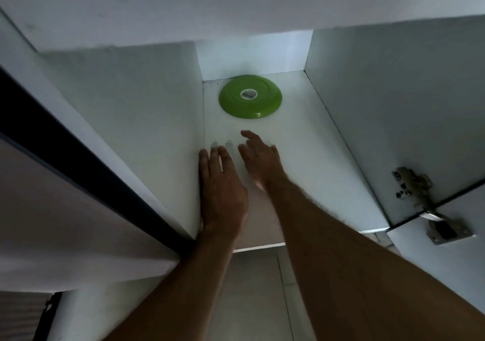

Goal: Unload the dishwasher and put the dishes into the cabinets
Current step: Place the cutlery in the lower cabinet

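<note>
Both hands hold nothing: left hand lies flat, fingers straight, on the white cabinet shelf against the left wall; right hand hovers just beside it, fingers loosely spread. Green plate sits upside down at the shelf's rear, apart from both hands, a label on its base. Metal hinge is fixed to the right wall.
</note>
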Demonstrator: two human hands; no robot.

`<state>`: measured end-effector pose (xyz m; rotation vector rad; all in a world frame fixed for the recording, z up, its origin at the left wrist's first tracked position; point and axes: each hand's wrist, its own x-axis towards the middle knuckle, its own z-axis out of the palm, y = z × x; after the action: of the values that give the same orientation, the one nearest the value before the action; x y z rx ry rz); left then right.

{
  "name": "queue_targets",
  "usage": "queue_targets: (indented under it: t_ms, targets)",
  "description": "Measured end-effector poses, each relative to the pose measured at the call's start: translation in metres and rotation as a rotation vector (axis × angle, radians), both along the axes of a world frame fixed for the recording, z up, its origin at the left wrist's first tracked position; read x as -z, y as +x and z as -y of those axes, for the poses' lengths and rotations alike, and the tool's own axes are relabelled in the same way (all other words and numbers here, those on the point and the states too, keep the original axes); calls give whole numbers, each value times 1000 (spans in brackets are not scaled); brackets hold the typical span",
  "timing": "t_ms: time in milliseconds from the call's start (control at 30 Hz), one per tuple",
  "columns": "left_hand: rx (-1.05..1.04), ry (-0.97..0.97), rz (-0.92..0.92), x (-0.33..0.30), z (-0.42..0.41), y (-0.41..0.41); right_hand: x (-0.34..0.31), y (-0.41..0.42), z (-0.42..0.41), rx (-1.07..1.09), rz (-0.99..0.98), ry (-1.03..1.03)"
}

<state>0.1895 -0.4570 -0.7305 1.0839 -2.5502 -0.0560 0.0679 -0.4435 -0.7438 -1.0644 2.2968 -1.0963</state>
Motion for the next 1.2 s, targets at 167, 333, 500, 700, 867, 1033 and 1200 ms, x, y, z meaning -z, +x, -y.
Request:
queue_targets:
  t_ms: [167, 333, 500, 700, 867, 1033, 1200]
  targets:
    - [99, 45, -149, 3, 1, 2, -20, 3, -9, 51, 106, 32]
    - [337, 41, -32, -35, -18, 29, -77, 42, -71, -33, -300, 140]
    - [348, 65, -31, -133, -56, 70, -157, 72, -139, 88, -366, 159]
    - [464, 195, 117, -301, -118, 127, -290, 122, -232, 101, -357, 221]
    - [426, 247, 63, -451, -157, 150, -434, 153, -279, 141, -347, 241]
    - [502, 156, 44, -573, -179, 158, -577, 163, -298, 169, -332, 231]
    - [500, 135, 58, -675, -207, 168, -684, 180, -315, 231, -289, 257]
